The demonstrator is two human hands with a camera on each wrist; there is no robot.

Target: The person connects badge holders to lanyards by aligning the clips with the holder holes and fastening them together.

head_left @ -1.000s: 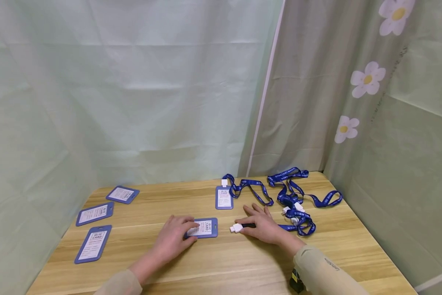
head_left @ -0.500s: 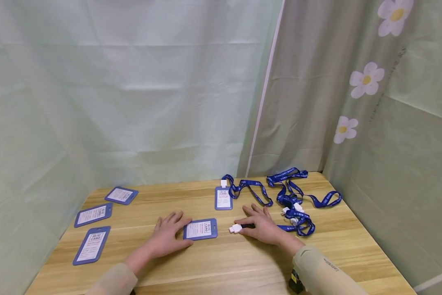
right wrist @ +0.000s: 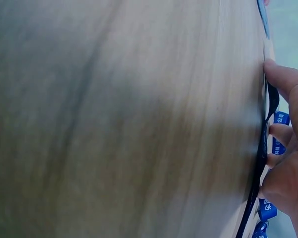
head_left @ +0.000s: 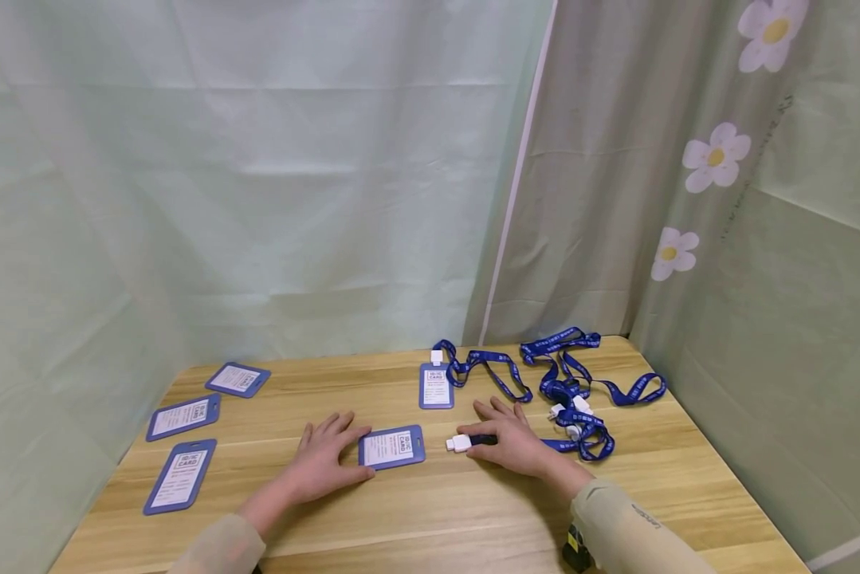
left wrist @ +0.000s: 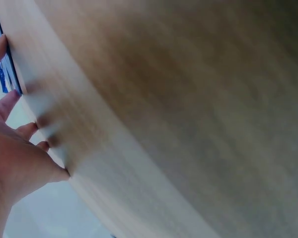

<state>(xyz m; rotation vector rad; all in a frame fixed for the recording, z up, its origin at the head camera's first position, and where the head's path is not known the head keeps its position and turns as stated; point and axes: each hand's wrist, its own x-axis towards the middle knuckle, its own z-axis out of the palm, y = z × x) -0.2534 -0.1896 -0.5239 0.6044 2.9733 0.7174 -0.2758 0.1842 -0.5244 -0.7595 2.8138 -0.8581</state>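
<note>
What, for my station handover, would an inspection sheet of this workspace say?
Surface: wood-grain tabletop.
Job's things: blue ID card holder lying between the grips, apart from a white lanyard clip.
Clutter: three card holders without lanyards at left; tangled blue lanyards at right; another holder at back, clip at its top.
Grips: left grip, fingers spread, at the middle holder's edge; right grip over the clip's strap.
Cables: nothing seen.
Surroundings: pale green curtains, printed flowers.

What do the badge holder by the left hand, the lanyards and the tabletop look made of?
Badge holder: probably plastic; smooth, stiff-looking blue frame, even colour.
Lanyards: likely woven fabric; flat, twisting ribbon, pale print, sheen unclear.
Tabletop: wood or wood-look laminate, smooth-looking; streaky grain, can't tell which.
</note>
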